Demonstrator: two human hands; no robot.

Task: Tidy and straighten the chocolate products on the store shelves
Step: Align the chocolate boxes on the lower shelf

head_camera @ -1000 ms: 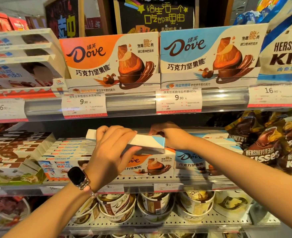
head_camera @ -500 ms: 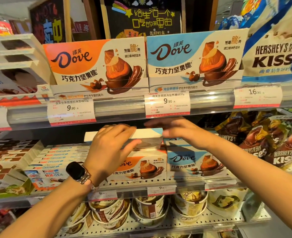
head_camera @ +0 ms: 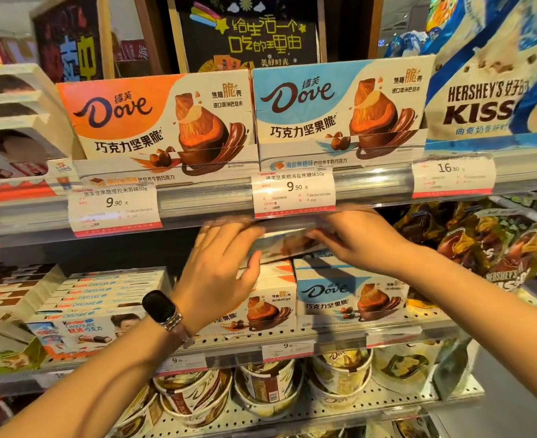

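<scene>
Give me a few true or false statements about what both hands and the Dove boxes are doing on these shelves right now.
1. Both hands, left hand and right hand, hold one blue Dove box. True.
2. A watch sits on the right wrist. False: it is on the left wrist.
3. On the top shelf the orange Dove display box stands left of the blue Dove display box. True.
4. The price tag under that blue display box reads 16.80. False: it reads 9.90.

Orange Dove box (head_camera: 162, 121), blue one (head_camera: 339, 109) (held box (head_camera: 284, 243) perhaps blue).
</scene>
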